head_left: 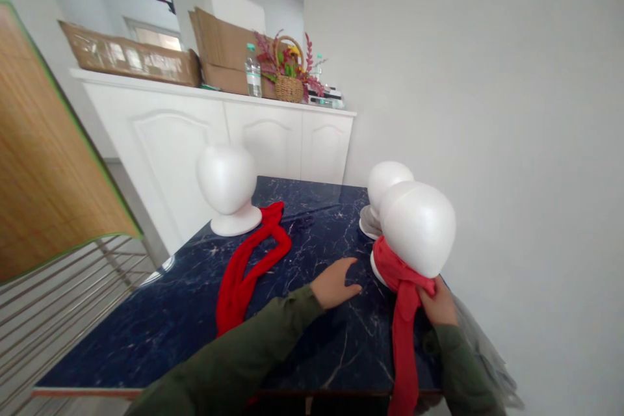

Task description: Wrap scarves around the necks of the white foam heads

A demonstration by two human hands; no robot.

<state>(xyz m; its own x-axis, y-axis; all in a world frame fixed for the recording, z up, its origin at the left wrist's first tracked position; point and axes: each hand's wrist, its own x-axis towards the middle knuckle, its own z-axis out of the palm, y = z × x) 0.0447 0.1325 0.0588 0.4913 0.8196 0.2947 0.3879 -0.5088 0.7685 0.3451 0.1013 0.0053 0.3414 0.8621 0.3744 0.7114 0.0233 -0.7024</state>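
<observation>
Landmark: the near foam head, standing at the right edge of the dark marble table.

A red scarf is wrapped around the neck of this head. Its tail hangs straight down from the knot, over the near table edge; the long axis runs vertical, toward the wearer.

Right hand: directly below the head, just right of the scarf's knot, fingers closed on the cloth there. This hand is on the scarf.

Left hand: left of the head, near its base, resting palm-down on the table, fingers spread and relaxed, holding nothing. It lies apart from the scarf, with bare table between.

A second scarf lies loose on the table well left of the head, stretched long from the far left toward the near edge. It lies beyond the left forearm and is not touched.

A second foam head stands far left of the landmark, its base touching the far end of the loose scarf. A third head stands just behind the landmark, partly hidden by it.

Behind, a white cabinet carries a basket of flowers.
</observation>
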